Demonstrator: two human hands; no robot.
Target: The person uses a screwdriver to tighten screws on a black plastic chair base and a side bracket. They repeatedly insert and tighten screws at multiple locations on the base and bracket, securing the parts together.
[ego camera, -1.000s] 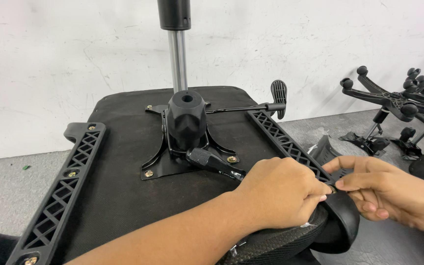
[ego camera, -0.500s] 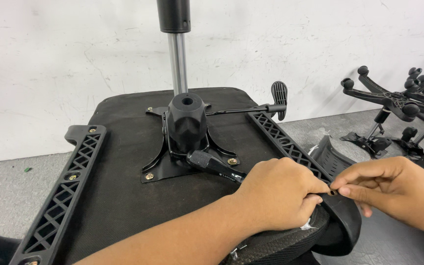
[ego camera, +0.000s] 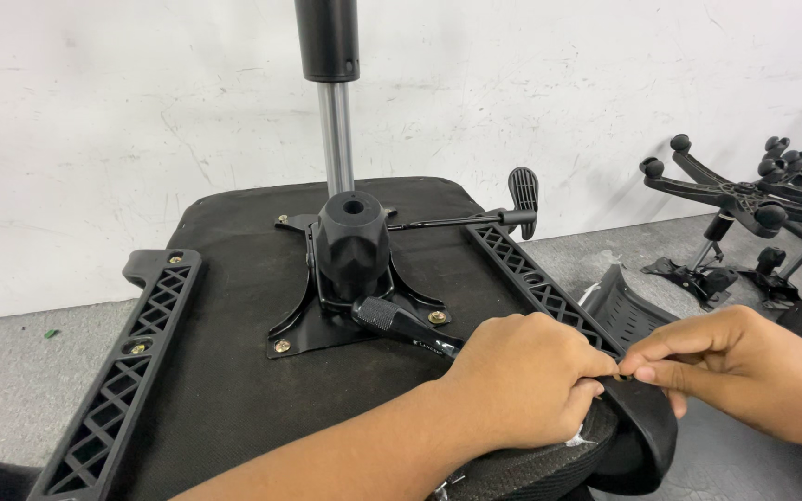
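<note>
An upturned black chair seat lies in front of me, with a metal tilt mechanism bolted to its middle. My left hand is closed over a black-handled tool whose knurled handle sticks out toward the mechanism. The tool's tip is hidden under that hand. Fingertips of my right hand are pinched together right against the left hand, at the near end of the right lattice arm bracket. What they pinch is too small to make out. Both hands rest above a curved black armrest pad.
A gas lift column rises from the mechanism, and a lever with a paddle points right. A second lattice bracket lies on the seat's left. Star-shaped chair bases with castors stand on the grey floor at right, by the white wall.
My right hand has shifted slightly left, and its fingertips now press against the left hand. The left hand and the tool have barely moved.
</note>
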